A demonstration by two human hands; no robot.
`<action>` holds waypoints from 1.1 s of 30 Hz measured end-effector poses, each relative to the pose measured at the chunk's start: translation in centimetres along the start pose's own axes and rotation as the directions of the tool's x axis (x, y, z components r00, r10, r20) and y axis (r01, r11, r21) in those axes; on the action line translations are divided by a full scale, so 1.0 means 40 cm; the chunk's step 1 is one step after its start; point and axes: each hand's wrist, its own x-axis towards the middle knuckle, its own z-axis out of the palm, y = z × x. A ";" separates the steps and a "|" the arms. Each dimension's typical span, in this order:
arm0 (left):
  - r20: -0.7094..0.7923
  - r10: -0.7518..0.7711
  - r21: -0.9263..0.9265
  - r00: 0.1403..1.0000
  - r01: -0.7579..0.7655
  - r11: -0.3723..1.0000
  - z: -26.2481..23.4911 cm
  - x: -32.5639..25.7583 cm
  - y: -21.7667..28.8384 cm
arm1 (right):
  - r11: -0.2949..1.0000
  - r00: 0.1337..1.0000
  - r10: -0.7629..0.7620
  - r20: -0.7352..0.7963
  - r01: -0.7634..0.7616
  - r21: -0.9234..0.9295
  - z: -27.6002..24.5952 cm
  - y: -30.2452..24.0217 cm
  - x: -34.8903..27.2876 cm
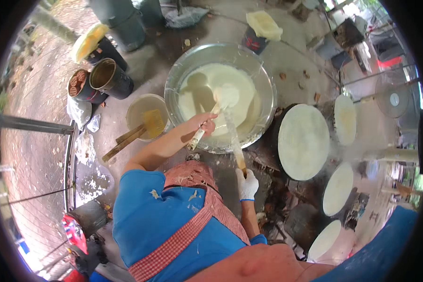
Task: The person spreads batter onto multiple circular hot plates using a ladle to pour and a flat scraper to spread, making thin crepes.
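Over the batter bowl (263, 89), both hands (205, 123) closed on ladle handles.

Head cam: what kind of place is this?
Likely an outdoor, open-air cooking spot for thin steamed sheets. A big metal basin of white batter sits on bare ground, round steamers with white sheets stand beside it, and buckets stand around.

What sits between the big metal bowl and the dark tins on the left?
A small bucket of yellowish liquid holding a brush, in the head view.
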 end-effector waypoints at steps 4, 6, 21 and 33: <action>0.108 0.010 -0.001 0.994 -0.010 1.000 0.253 -0.232 0.017 | 0.973 0.976 -0.096 -0.193 0.133 0.189 -0.142 -0.090 0.039; 0.203 0.154 0.223 0.967 -0.199 0.954 0.342 -0.317 0.041 | 0.945 0.926 -0.213 -0.311 0.276 0.175 -0.215 -0.115 0.092; 0.121 -0.132 -0.018 0.984 0.135 0.991 0.131 -0.239 0.184 | 0.777 1.000 0.015 0.026 -0.028 0.629 0.002 -0.062 0.124; 0.153 0.037 0.463 0.988 -0.105 0.880 0.128 -0.111 0.083 | 0.753 0.950 0.307 0.049 -0.274 0.598 0.015 -0.022 -0.036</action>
